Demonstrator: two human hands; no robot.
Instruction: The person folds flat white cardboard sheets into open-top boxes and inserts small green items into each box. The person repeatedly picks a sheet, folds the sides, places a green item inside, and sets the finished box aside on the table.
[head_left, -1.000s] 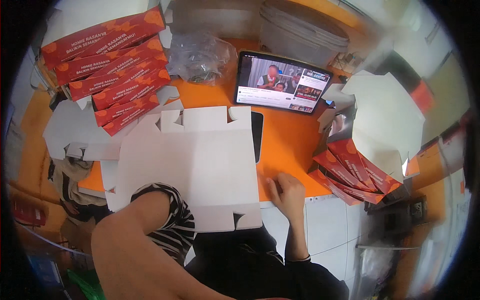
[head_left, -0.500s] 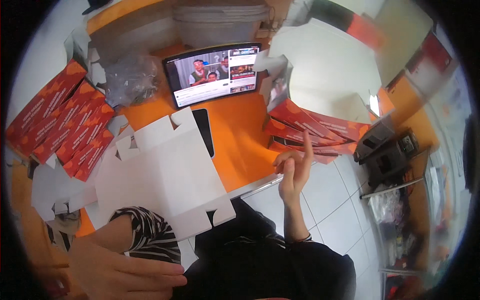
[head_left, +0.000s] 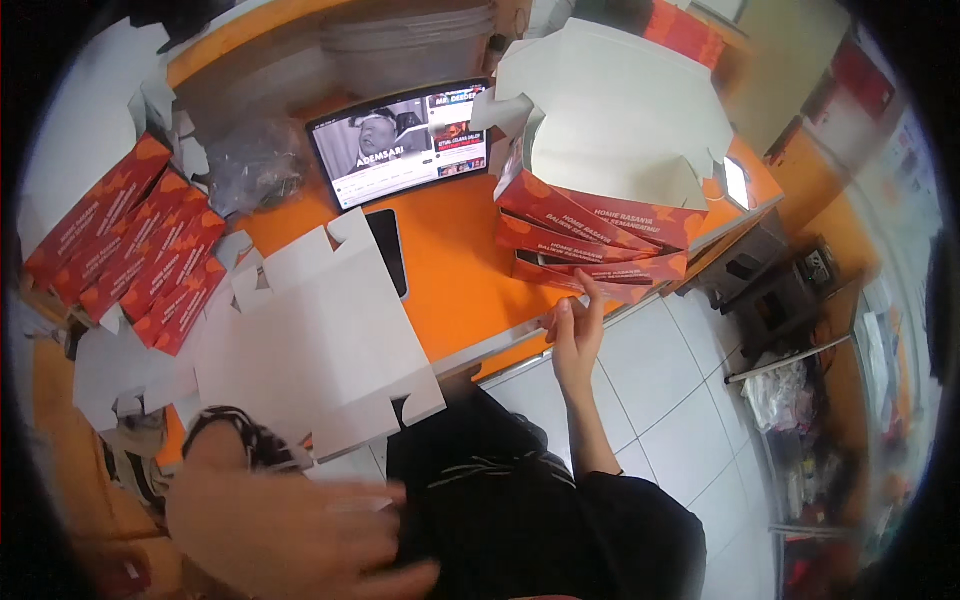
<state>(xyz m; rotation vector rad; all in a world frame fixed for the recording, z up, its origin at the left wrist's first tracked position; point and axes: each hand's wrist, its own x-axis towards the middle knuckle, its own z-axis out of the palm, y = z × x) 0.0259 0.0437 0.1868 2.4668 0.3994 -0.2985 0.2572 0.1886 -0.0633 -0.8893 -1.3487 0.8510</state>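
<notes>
White blank [head_left: 320, 335]: lies flat on L side of orange table [head_left: 450, 285], one corner past table's front edge.
L hand [head_left: 290, 525]: raised near blank's near edge, blurred; fingers spread, prob. nothing in it.
R hand [head_left: 578, 335]: empty; index out, other fingers curled, nr R stack [head_left: 600, 230].
Handling: best w/ both palms on blank, creasing evenly along fold lines; ease tabs gently, as notches could tear.
Card: thin, smooth, plain white, w/ notched tabs.
Red sides: printed, long narrow panels, piled aslant in R stack & L stack [head_left: 135, 245].
</notes>
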